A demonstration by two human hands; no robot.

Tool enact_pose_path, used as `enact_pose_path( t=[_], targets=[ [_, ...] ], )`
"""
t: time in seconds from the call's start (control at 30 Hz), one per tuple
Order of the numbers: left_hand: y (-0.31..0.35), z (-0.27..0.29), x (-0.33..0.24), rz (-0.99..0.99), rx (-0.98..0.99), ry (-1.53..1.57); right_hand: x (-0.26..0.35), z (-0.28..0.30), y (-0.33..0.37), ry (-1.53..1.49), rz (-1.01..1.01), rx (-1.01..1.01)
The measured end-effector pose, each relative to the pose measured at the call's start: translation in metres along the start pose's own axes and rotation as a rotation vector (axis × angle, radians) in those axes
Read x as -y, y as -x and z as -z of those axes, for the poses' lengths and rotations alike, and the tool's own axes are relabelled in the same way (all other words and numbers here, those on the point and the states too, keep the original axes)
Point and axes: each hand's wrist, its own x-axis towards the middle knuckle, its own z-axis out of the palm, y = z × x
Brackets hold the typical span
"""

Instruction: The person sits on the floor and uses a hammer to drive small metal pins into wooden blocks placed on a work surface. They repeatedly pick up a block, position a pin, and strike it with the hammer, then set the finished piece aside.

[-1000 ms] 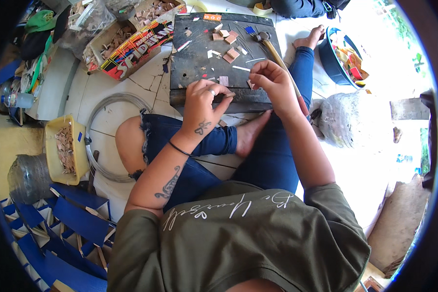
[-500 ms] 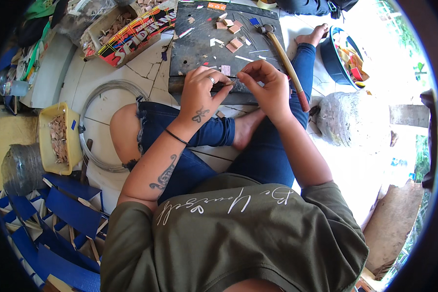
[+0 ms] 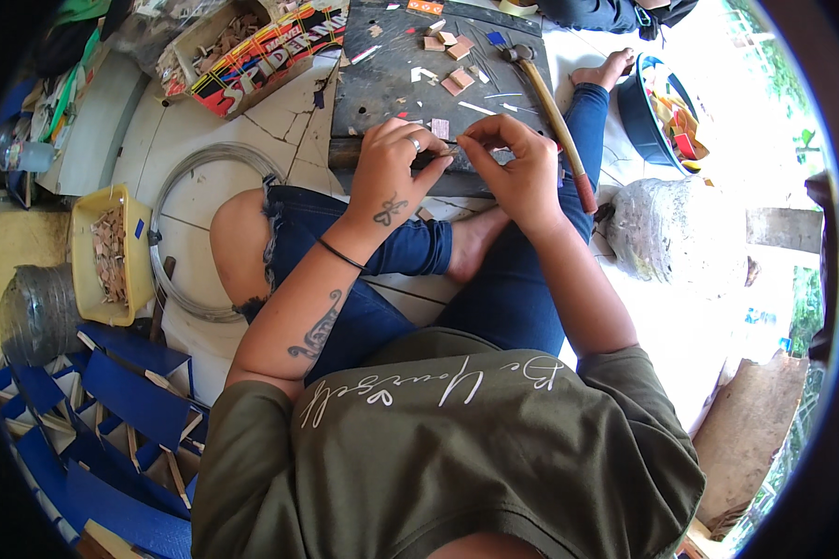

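Note:
Over the near edge of the dark, scuffed work block [image 3: 373, 88], my two hands nearly meet. My left hand [image 3: 396, 168] is closed in a pinch on a small brownish piece [image 3: 450, 152], too small to name. Thumb and forefinger of my right hand [image 3: 517, 172] are pressed together right beside that piece; what they hold, if anything, cannot be made out. A hammer [image 3: 555, 121] with a wooden, red-ended handle lies to the right of my right hand. Beyond my hands, small wooden pieces [image 3: 458, 81] and a pinkish square [image 3: 440, 129] rest on the block.
A printed cardboard box [image 3: 242, 70] of scraps stands far left, above a wire coil [image 3: 172, 177] and a yellow tub [image 3: 144, 270] of wooden pieces. Blue panelled parts [image 3: 140, 391] fill the lower left. At right are a blue basin [image 3: 648, 112] and a plastic-wrapped bundle [image 3: 657, 228].
My right fingertips have come slightly closer to the piece in my left hand. The whole view has shifted a little; the hammer and pieces on the block look otherwise unchanged.

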Motion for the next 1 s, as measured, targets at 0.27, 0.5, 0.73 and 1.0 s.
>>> enact_pose_path(
  t=[0.27, 0.5, 0.73, 1.0],
  targets=[
    [0.0, 0.0, 0.0, -0.007, 0.004, -0.014, -0.001, -0.001, -0.003, 0.025, 0.063, 0.037],
    [-0.001, 0.002, -0.003, -0.031, 0.023, -0.041, -0.003, -0.003, 0.003, 0.08, 0.133, 0.141],
    [-0.001, 0.0, -0.002, 0.024, 0.011, -0.017, -0.01, 0.0, 0.003, -0.185, -0.141, -0.081],
    [-0.003, -0.002, -0.003, 0.041, 0.013, -0.047, -0.004, 0.001, 0.0, 0.014, -0.008, -0.01]
  ],
)
